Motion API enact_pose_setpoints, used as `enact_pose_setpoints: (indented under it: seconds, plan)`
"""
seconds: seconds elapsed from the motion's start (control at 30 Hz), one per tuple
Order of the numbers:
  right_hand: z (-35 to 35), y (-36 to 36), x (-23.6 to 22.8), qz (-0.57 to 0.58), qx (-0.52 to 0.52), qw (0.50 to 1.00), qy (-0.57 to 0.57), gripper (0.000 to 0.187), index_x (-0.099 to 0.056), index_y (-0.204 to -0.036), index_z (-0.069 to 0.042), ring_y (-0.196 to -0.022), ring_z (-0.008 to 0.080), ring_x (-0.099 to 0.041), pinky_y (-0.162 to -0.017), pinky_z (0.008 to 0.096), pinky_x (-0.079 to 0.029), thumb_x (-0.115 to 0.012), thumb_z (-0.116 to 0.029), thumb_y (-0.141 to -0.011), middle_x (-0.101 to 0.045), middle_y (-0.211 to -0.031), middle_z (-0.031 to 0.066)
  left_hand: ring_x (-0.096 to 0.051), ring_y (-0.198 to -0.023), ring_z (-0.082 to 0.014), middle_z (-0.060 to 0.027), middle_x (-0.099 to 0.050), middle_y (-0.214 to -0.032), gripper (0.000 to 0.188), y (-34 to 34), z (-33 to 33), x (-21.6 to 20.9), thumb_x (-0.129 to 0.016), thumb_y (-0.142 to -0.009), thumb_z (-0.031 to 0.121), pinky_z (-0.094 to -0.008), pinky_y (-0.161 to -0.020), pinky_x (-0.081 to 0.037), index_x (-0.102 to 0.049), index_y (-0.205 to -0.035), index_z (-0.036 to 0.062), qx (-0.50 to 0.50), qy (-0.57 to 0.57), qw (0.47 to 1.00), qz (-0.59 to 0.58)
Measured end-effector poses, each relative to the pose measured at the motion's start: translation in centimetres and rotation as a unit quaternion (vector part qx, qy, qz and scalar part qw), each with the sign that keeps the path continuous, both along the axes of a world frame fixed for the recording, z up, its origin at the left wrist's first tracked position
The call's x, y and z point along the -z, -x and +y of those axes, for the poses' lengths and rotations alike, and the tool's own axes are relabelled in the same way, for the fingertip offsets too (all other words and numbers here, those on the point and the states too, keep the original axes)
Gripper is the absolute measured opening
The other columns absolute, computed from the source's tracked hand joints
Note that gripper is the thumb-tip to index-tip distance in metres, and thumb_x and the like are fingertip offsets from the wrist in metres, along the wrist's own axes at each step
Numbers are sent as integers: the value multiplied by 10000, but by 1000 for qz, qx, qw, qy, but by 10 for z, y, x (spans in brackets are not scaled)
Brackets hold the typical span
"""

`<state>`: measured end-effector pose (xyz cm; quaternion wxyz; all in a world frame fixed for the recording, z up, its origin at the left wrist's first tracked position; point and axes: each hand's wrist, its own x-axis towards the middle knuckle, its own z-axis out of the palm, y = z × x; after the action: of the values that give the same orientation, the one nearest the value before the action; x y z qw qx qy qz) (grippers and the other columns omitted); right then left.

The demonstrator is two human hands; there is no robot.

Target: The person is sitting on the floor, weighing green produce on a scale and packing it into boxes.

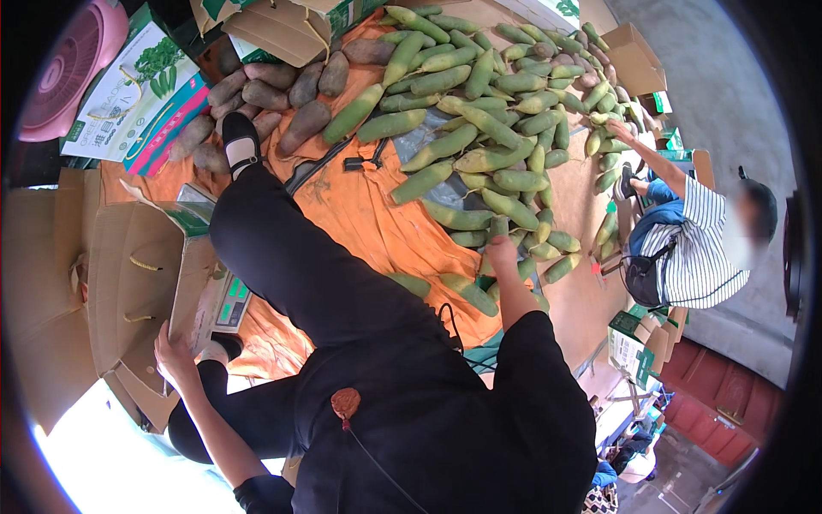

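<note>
My left hand (174, 358) grips the near edge of an open cardboard box (193, 283), its fingers bent over the rim. The box has yellow rope handles and stands at or on a digital scale (233, 301) with a lit green display. On the right, my right hand (503, 254) is closed round the end of a green radish (498, 226), which points away from me. That hand is at the near side of a big heap of green radishes (492, 128). Several dark purplish radishes (304, 127) lie beyond my outstretched foot.
An orange tarp (368, 201) lies under the heap, with a black cable (364, 163) on it. A printed white carton (141, 94) and a pink basket (81, 68) stand far left. A co-worker (693, 231) in a striped shirt reaches to the heap's right side.
</note>
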<state>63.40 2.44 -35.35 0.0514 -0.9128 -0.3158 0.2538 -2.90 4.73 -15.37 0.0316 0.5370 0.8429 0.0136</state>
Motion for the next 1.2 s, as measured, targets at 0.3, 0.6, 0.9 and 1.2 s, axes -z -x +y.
enact_pose_setpoints:
  seconds: [0.3,0.6,0.9,1.2]
  plan:
    - [9,-36,-5,-75,76,994,27,698,-481,-1202,-80,-1094,342,-523,-938,410,-415,-779,-237,-590,-566,-1152,161,-584,-793,-337,-138,-594,-797,134,-3,5,4,-578,-734,137,-426,-689,-457,-584,-833,46,-11,-16,999,-31]
    - [32,0,-21,-82,69,992,61,646,-517,-1107,-65,-1059,329,-542,-881,395,-456,-808,-208,-548,-573,-1097,162,-574,-825,-349,-143,-584,-808,155,0,9,2,-561,-724,99,-449,-702,-448,-574,-867,40,-11,-13,1000,-25]
    - [43,46,-17,-35,-15,996,85,611,-464,-1084,-97,-1024,322,-554,-823,415,-459,-791,-212,-581,-578,-1071,144,-558,-823,-394,-193,-568,-849,187,5,0,6,-570,-751,105,-472,-691,-429,-543,-882,-25,6,-45,999,4]
    - [105,85,-67,41,-136,989,-41,564,-471,-1111,-131,-1053,312,-512,-829,477,-410,-724,-255,-622,-542,-1085,117,-580,-739,-381,-179,-577,-788,127,-1,16,7,-593,-723,43,-449,-649,-453,-528,-814,-17,31,-83,996,2]
